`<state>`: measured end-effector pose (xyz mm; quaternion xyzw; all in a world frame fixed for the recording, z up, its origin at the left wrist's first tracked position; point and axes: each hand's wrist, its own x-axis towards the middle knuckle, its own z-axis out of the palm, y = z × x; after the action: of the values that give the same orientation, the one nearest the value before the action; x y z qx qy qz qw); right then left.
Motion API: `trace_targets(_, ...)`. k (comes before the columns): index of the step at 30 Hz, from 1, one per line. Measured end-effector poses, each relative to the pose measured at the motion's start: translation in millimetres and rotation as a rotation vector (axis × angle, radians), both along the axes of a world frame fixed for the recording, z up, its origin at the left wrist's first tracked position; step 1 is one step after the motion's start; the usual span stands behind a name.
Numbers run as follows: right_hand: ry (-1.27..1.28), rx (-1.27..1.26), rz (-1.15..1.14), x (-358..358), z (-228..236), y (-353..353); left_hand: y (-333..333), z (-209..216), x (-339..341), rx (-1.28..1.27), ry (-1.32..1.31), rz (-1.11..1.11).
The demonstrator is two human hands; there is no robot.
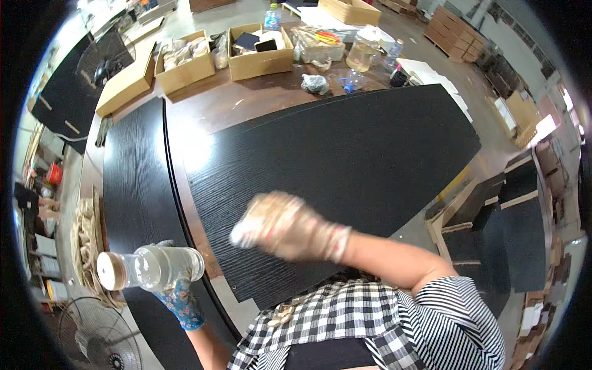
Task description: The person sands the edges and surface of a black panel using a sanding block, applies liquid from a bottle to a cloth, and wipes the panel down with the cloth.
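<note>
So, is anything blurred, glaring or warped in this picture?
In the head view, the right hand is badly blurred, while the clear bottle in the left hand looks sharper; there too, white glare washes out part of the brown table beside the large black board; in that same view, fisheye distortion curves straight edges toward the dark rim.

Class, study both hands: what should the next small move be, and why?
Perhaps bring the right hand toward the lid of the clear bottle: the left hand grips the bottle's body, the lid looks on and untouched, and the right hand is apart, blurred above the wide black panel. Whether that hand holds anything is unclear.
</note>
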<state>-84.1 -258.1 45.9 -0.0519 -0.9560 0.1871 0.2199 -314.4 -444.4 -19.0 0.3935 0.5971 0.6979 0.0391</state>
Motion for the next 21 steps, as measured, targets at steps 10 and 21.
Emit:
trace_targets(10,0.137,0.426,-1.08,127.2,-45.2,224.6,-1.7,22.3,18.8,-0.122,0.088,0.009)
trace_targets(21,0.091,0.031,-0.216,25.2,-29.8,0.9,40.8,63.6,37.2,0.038,-0.098,-0.351)
